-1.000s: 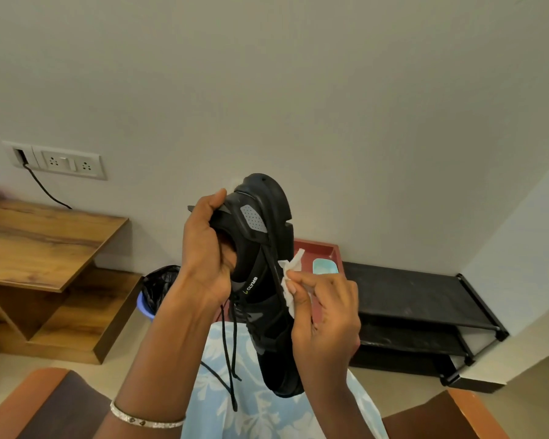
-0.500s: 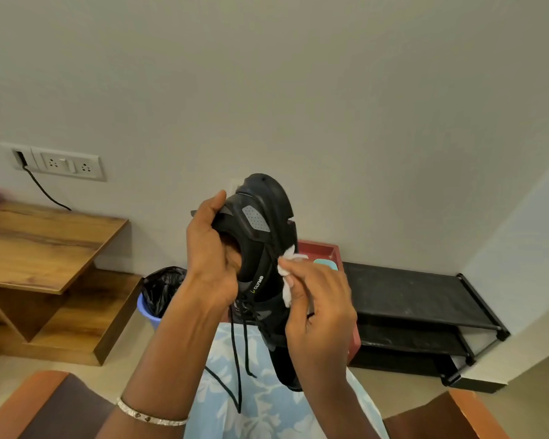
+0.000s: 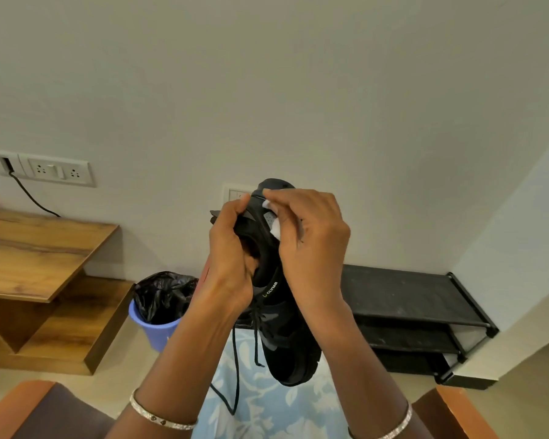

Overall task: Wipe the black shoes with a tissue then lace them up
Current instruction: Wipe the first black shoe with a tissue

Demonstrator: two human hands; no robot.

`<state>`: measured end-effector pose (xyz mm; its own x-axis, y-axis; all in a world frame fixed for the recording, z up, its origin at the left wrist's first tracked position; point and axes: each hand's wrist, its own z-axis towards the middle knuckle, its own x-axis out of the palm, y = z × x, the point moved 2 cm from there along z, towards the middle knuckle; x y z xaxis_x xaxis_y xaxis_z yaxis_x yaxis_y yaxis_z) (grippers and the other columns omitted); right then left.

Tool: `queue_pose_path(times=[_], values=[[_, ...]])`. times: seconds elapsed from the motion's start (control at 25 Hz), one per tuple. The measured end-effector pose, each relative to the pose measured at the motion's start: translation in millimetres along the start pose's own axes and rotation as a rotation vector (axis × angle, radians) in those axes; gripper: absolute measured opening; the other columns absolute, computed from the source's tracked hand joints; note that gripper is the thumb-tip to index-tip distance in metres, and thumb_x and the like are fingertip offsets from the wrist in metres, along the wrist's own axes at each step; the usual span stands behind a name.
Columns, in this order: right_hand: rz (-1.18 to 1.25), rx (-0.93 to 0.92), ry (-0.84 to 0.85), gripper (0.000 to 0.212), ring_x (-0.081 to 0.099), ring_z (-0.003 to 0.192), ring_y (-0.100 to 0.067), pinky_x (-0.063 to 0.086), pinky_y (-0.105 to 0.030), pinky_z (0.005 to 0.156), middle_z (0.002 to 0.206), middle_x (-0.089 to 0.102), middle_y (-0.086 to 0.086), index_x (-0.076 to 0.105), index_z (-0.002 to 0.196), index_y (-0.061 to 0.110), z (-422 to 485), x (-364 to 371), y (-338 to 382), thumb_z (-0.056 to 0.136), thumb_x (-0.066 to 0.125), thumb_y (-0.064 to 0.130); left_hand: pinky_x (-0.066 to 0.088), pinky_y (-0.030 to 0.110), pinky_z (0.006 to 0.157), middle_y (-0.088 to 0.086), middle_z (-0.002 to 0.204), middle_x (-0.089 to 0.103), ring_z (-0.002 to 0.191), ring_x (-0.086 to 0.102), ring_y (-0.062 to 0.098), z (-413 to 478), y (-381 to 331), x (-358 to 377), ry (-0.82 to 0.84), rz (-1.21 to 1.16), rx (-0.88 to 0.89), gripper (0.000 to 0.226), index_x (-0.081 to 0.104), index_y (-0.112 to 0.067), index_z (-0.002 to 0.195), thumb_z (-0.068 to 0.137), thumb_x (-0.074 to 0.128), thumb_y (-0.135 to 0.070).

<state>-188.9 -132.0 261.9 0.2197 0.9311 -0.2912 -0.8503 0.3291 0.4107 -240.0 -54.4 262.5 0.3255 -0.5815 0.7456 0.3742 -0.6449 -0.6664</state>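
**Tissue has climbed to the heel; wiping goes on, lacing not begun**

One second ago my right hand [image 3: 311, 248] pressed the tissue [image 3: 274, 229] on the middle of the shoe's side, near the sole. Half a second ago it was a little higher. Now it is at the very top, and the fingers pinch the white tissue against the heel. I judge that one wiping stroke along this side has reached its end.

The black shoe [image 3: 282, 337] is in the air in front of me, heel up and toe down. My left hand [image 3: 232, 264] grips it at the collar with curled fingers, the thumb at the back rim. The laces [image 3: 235, 375] hang loose over my lap, so the lacing step is not yet started. I see only one shoe.

About edges: the tissue sits at the heel's upper edge, and beyond it there is no more shoe to wipe. The next stroke probably has to go down again or onto another face.

Room is good. There is free air above and on both sides. The shoe rack [image 3: 403, 296] and the bin [image 3: 154, 327] stand low and well apart from the hands.
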Motion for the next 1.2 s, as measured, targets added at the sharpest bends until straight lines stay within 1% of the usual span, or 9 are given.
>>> queue_pose_path(times=[0.08,0.24,0.4,0.52,0.56,0.68,0.8,1.0,1.2], values=[[0.005,-0.011,0.061,0.022,0.062,0.104,-0.019,0.049,-0.02,0.087,0.106,0.073,0.001,0.076,0.11,0.014,-2.9,4.1,0.5,0.094,0.064,0.005,0.059,0.022,0.063,0.001,0.068,0.073,0.065,0.072,0.011,0.2,-0.8,-1.2,-0.021,-0.008,0.022,0.058,0.077,-0.02,0.056,0.102,0.044,-0.03],[0.078,0.06,0.13,0.031,0.061,0.107,-0.015,0.045,-0.013,0.093,0.111,0.07,-0.001,0.072,0.12,0.012,-48.4,-3.9,-4.8,0.095,0.062,-0.002,0.058,0.028,0.062,0.006,0.076,0.073,0.07,0.071,0.018,10.2,-9.4,-19.0,-0.152,0.023,0.035,0.036,0.07,-0.012,0.085,0.095,0.055,-0.043],[0.043,0.113,0.077,0.031,0.065,0.106,-0.015,0.046,-0.011,0.095,0.11,0.073,-0.002,0.074,0.117,0.011,-62.6,-9.2,-9.8,0.091,0.065,-0.006,0.058,0.036,0.075,0.011,0.092,0.074,0.086,0.072,0.025,14.0,-7.5,-18.8,-0.15,0.063,0.039,0.049,0.072,-0.008,0.107,0.091,0.057,-0.052],[0.034,0.072,0.068,0.028,0.064,0.104,-0.016,0.049,-0.017,0.09,0.108,0.072,-0.002,0.074,0.116,0.011,-26.9,-7.9,-6.4,0.094,0.062,-0.001,0.059,0.029,0.067,0.008,0.083,0.076,0.076,0.073,0.019,6.6,2.6,-4.9,-0.072,0.106,-0.011,0.047,0.08,-0.014,0.08,0.096,0.051,-0.048],[0.025,0.05,0.085,0.027,0.063,0.104,-0.017,0.051,-0.021,0.089,0.108,0.073,-0.002,0.075,0.115,0.012,-14.1,-7.0,-5.4,0.095,0.061,0.002,0.059,0.026,0.063,0.007,0.082,0.077,0.075,0.074,0.017,3.5,6.7,-1.1,-0.045,0.101,-0.024,0.047,0.08,-0.015,0.079,0.097,0.05,-0.046],[-0.026,-0.001,0.152,0.029,0.061,0.108,-0.02,0.052,-0.028,0.09,0.11,0.073,-0.001,0.074,0.116,0.013,3.4,-4.2,-4.2,0.096,0.054,0.012,0.056,0.03,0.073,0.005,0.089,0.078,0.088,0.074,0.018,-1.0,12.1,0.1,-0.051,0.109,-0.007,0.039,0.075,-0.015,0.094,0.095,0.053,-0.047],[0.011,-0.005,0.108,0.032,0.059,0.112,-0.018,0.048,-0.019,0.096,0.117,0.07,-0.001,0.071,0.123,0.012,-26.4,-7.4,-3.9,0.099,0.05,0.011,0.057,0.035,0.083,0.011,0.096,0.077,0.092,0.074,0.023,2.0,7.9,-3.4,-0.052,0.089,-0.028,0.052,0.074,-0.008,0.102,0.093,0.051,-0.055],[0.094,0.095,0.022,0.032,0.065,0.114,-0.015,0.046,-0.013,0.099,0.118,0.071,-0.003,0.069,0.125,0.008,-87.3,-5.9,-12.3,0.102,0.048,0.014,0.058,0.036,0.075,0.011,0.091,0.077,0.078,0.074,0.023,14.6,0.9,-13.0,-0.169,0.036,-0.005,0.052,0.072,-0.009,0.107,0.089,0.056,-0.055],[0.103,0.109,-0.021,0.028,0.067,0.107,-0.013,0.053,-0.021,0.094,0.111,0.074,-0.002,0.074,0.115,0.007,-54.9,-9.2,-10.5,0.094,0.059,-0.004,0.059,0.033,0.067,0.01,0.087,0.076,0.076,0.073,0.022,17.1,3.9,-11.8,-0.176,0.016,-0.013,0.039,0.07,-0.009,0.099,0.092,0.057,-0.046]])
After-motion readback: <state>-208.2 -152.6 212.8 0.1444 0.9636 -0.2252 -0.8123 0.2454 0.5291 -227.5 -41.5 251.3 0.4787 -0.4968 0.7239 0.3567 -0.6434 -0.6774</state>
